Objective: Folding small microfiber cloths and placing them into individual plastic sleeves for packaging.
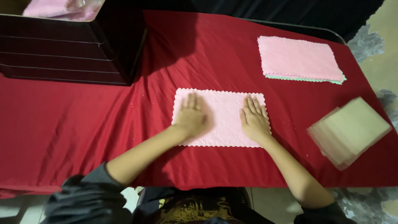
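Observation:
A pink cloth (pixel 224 112) with scalloped edges lies flat on the red tablecloth (pixel 83 124) in the middle of the table. My left hand (pixel 191 117) rests palm down on the cloth's left part, fingers together and slightly blurred. On the cloth's right edge my right hand (pixel 253 120) presses flat with its fingers spread. Neither hand holds anything.
A stack of pink cloths (pixel 299 58) with a green one at the bottom lies at the back right. A pile of clear plastic bags (pixel 350 130) sits at the right edge. A black drawer box (pixel 70 49) stands at the back left with pink cloths (pixel 62 9) on top.

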